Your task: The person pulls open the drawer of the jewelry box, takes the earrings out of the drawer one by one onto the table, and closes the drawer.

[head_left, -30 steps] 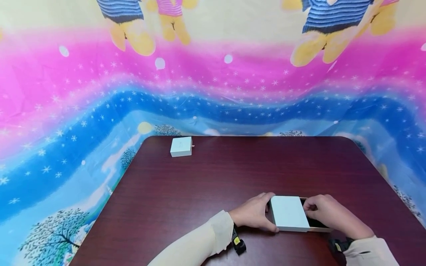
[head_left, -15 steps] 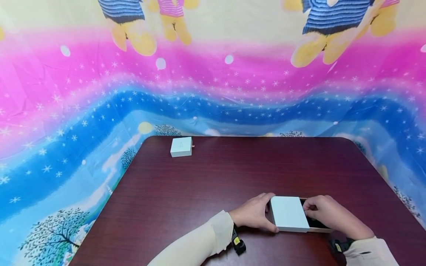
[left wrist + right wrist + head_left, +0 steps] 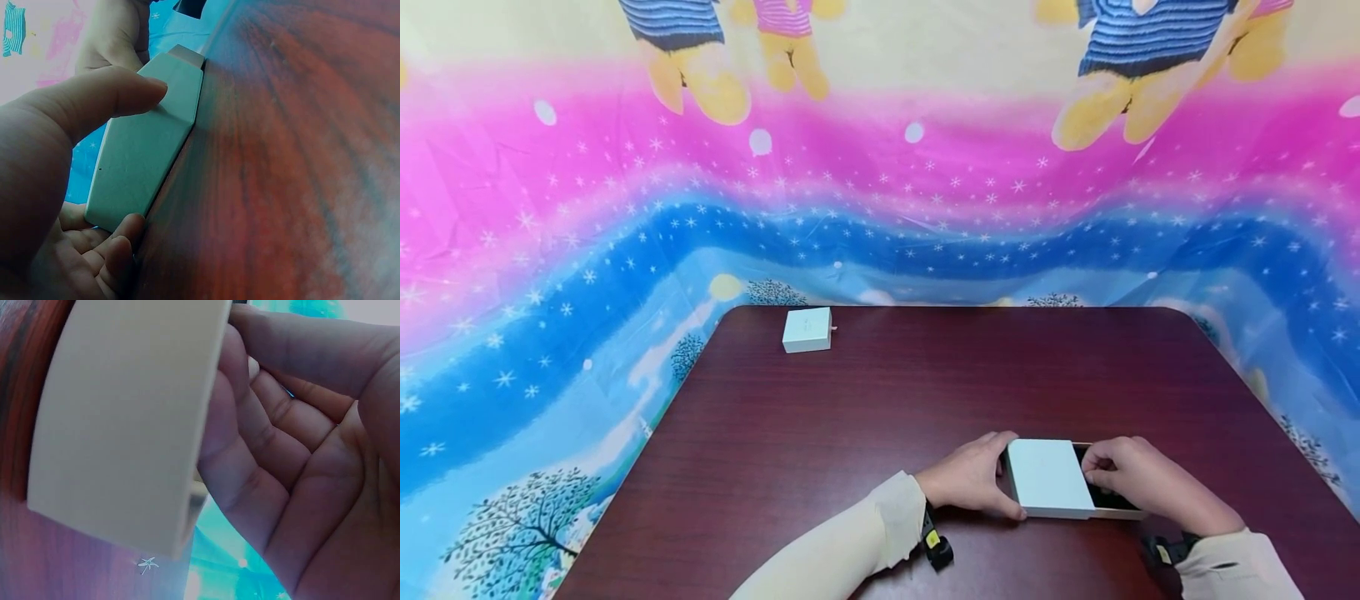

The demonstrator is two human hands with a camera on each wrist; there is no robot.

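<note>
A white drawer-style gift box (image 3: 1049, 475) lies on the table, its tray (image 3: 1116, 513) pulled partly out to the right and showing a black inside. My left hand (image 3: 972, 477) grips the cover from its left end, thumb at the near side and fingers at the far side. In the left wrist view that thumb presses against the box's pale side (image 3: 137, 156). My right hand (image 3: 1131, 471) reaches into the tray with curled fingers. The right wrist view has the tray's cream wall (image 3: 119, 425) hiding the fingertips; I cannot tell what they hold.
A smaller white box (image 3: 807, 331) with a little tab on its right side stands at the back left of the dark red wooden table (image 3: 880, 392). Behind the table hangs a patterned cloth (image 3: 865, 183). Both wrists wear black camera straps.
</note>
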